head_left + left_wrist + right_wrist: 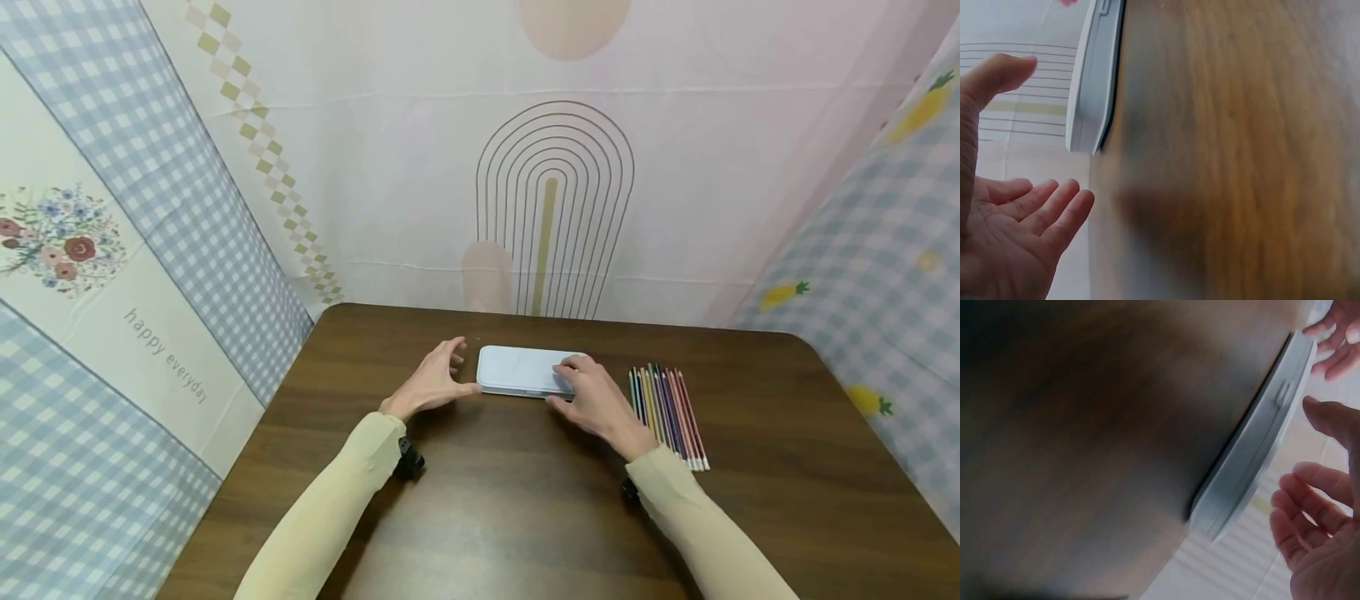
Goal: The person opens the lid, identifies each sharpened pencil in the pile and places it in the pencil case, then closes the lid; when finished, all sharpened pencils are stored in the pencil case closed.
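Observation:
A closed pale blue pencil case with rounded corners lies flat on the wooden table. Its front side, with a small clasp, shows in the right wrist view. At the case's left end is my left hand, fingers spread and thumb apart, holding nothing. My right hand is over the case's right end, its fingers loosely bent and overlapping the lid in the head view. In the right wrist view, the same hand's fingertips stand apart from the case.
Several colored pencils lie side by side right of the case, partly behind my right wrist. The brown table ends at a patterned cloth backdrop. Checked cloths hang at both sides.

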A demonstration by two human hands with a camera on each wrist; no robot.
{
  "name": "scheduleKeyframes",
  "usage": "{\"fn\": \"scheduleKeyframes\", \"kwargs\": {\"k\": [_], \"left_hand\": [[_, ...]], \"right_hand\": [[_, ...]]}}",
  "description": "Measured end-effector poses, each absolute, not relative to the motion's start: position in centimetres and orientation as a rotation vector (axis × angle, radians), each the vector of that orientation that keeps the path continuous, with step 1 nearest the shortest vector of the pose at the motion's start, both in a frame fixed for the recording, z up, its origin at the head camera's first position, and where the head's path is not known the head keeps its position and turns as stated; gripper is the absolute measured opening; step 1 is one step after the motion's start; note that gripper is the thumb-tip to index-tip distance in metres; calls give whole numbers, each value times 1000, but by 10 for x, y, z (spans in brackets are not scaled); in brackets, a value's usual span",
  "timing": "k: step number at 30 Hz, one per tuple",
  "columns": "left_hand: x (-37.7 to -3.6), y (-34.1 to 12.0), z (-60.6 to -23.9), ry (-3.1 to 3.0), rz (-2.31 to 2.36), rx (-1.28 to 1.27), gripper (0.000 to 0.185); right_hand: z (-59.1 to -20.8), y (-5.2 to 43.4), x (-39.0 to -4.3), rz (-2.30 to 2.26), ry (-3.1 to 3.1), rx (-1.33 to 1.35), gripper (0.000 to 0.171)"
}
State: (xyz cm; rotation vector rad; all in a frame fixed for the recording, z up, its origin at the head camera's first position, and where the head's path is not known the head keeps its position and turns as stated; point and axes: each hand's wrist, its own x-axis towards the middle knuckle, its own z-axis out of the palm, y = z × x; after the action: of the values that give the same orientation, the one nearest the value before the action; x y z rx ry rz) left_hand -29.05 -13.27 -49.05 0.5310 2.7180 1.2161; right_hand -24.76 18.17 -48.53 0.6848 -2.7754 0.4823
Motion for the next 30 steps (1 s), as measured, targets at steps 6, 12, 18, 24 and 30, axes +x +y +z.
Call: {"fn": "scheduleKeyframes", "kwargs": {"k": [6, 12, 18, 24, 30], "left_hand": [[-295, -122, -495, 2694, 1207, 512, 102], [-296, -115, -497, 2700, 1170, 533, 102], [-301, -110, -499, 2716, 1126, 556, 101], [-308, -107, -501, 2757, 1020, 617, 96], [-313, -108, -503, 2734, 1039, 561, 100]], "right_hand": [[-487, 164, -251, 293, -2743, 758, 41], [-492, 151, -253, 205, -2748, 762, 31], [-499, 150, -257, 204, -2700, 784, 26], [-492, 150, -257, 142, -2716, 807, 22], [-492, 147, -260, 113, -2716, 805, 20]]}}
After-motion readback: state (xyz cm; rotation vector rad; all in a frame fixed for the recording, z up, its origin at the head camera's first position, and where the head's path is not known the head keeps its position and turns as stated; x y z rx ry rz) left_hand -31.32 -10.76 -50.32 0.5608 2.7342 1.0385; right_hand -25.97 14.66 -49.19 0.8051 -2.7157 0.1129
